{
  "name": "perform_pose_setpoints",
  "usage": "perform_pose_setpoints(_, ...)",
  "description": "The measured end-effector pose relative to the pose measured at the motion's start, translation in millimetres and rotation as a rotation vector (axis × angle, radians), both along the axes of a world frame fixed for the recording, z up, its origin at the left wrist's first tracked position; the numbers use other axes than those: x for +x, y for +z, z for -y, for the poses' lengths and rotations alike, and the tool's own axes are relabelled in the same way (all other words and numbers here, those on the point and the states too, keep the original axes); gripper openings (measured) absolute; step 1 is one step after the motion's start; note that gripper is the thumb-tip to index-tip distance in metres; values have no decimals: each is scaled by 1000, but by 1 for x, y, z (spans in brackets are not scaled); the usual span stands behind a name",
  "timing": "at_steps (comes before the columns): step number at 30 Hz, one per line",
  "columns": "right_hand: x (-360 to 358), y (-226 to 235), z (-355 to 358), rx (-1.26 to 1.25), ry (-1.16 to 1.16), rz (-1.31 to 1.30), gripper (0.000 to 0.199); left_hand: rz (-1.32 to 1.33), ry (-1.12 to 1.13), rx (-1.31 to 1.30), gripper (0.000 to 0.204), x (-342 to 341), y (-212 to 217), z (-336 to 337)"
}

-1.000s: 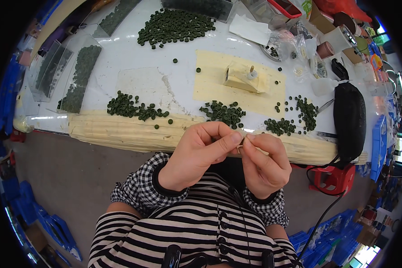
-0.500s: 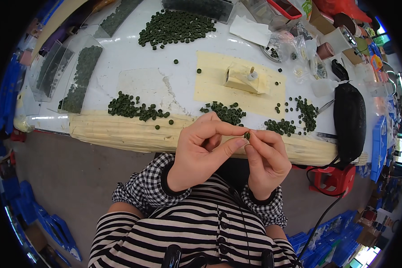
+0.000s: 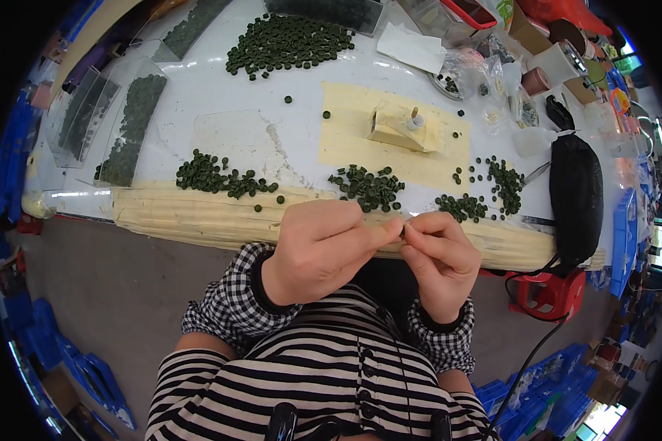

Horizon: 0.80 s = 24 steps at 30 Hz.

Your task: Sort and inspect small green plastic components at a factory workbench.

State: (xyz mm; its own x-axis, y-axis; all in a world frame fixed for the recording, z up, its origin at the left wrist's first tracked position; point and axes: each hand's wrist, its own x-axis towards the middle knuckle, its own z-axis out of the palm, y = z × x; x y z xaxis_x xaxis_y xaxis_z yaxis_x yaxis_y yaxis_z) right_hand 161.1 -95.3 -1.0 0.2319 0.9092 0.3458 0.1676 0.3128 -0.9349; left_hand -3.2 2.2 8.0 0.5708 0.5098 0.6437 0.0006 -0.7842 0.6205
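My left hand [image 3: 320, 248] and my right hand [image 3: 444, 259] meet fingertip to fingertip just in front of the table's near edge. Between them is a small dark green round piece [image 3: 402, 231], mostly covered by the fingers. Both hands are closed in a pinch on it. Right behind my left hand lies a small pile of the same green pieces [image 3: 366, 188]. Another pile [image 3: 460, 208] sits beyond my right hand, with a looser group [image 3: 505, 188] to its right. Farther left is one more pile [image 3: 217, 176].
A tape-covered block [image 3: 401, 128] with a short peg stands on a yellow sheet [image 3: 346, 151]. A large heap of green pieces [image 3: 287, 42] lies at the back. Clear trays [image 3: 132, 132] stand at left. A black bag [image 3: 575, 198] and plastic bags [image 3: 485, 81] are at right.
My left hand has turned over, so its back now faces up, and has dropped slightly toward me. The green piece has become more hidden between the fingertips. My right hand has barely moved.
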Motion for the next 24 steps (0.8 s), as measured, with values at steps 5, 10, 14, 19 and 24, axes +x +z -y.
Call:
perform_pose_setpoints(5, -4, -5, 1, -66, -22, -176, 28, 27, 0, 75, 32, 5, -5, -4)
perform_pose_setpoints(10, -10, 0, 2, 154, -122, 257, 29, 130, -185, -641, 25, 3, -9, 1)
perform_pose_setpoints(14, -7, 3, 0, 111, -92, 193, 30, 129, -136, -663, 21, 4, -11, 4)
perform_pose_setpoints(19, -11, 0, 0, 70, -117, 83, 29, 106, -72, -641, 21, 4, -10, 3)
perform_pose_setpoints(24, -11, -2, -1, 96, -145, 152, 29, 109, -60, -641, 23, 5, -10, 4)
